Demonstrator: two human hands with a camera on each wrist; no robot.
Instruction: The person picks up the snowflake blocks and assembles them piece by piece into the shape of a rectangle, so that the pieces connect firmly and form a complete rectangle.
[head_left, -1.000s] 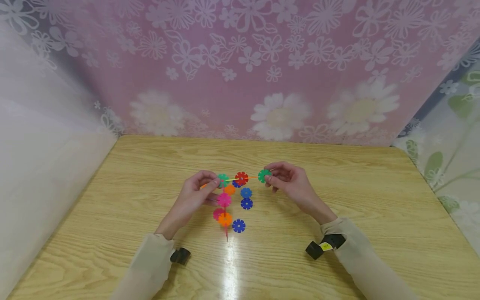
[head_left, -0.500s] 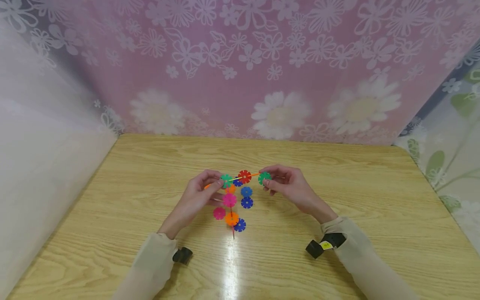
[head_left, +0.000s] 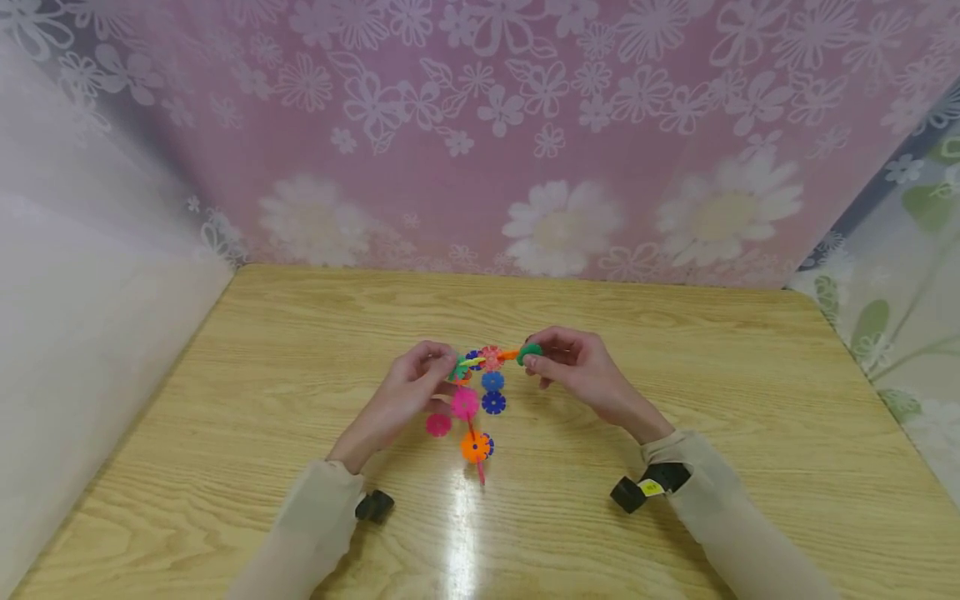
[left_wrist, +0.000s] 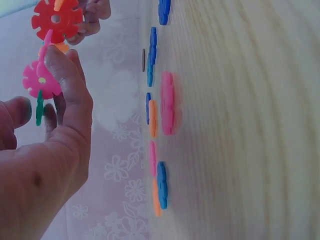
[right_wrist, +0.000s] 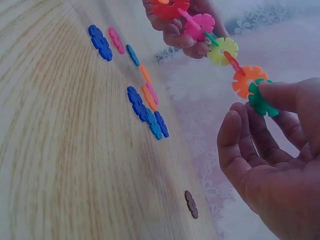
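Observation:
Both hands hold a chain of notched plastic discs above the table. My left hand (head_left: 408,396) pinches a green disc (left_wrist: 39,107) between thumb and finger, with a pink disc (left_wrist: 37,80) and a red disc (left_wrist: 57,21) joined on beyond it. My right hand (right_wrist: 275,150) pinches another green disc (right_wrist: 261,99) at the chain's other end. That one is slotted to an orange disc (right_wrist: 243,82), followed by a yellow disc (right_wrist: 223,51). From the left hand a strand with a pink disc (head_left: 464,404) and an orange disc (head_left: 474,447) runs toward the person.
Loose discs lie flat on the wooden table (head_left: 300,317), among them a pink one (head_left: 438,425), a dark blue one (head_left: 493,403) and a lighter blue one (head_left: 492,382). A brown disc (right_wrist: 191,204) lies apart. A pink floral curtain (head_left: 420,167) hangs behind the table.
My left hand has shifted slightly right, and its strand has swung right over a loose blue disc. The right hand stays nearly in place, its green disc now tilted.

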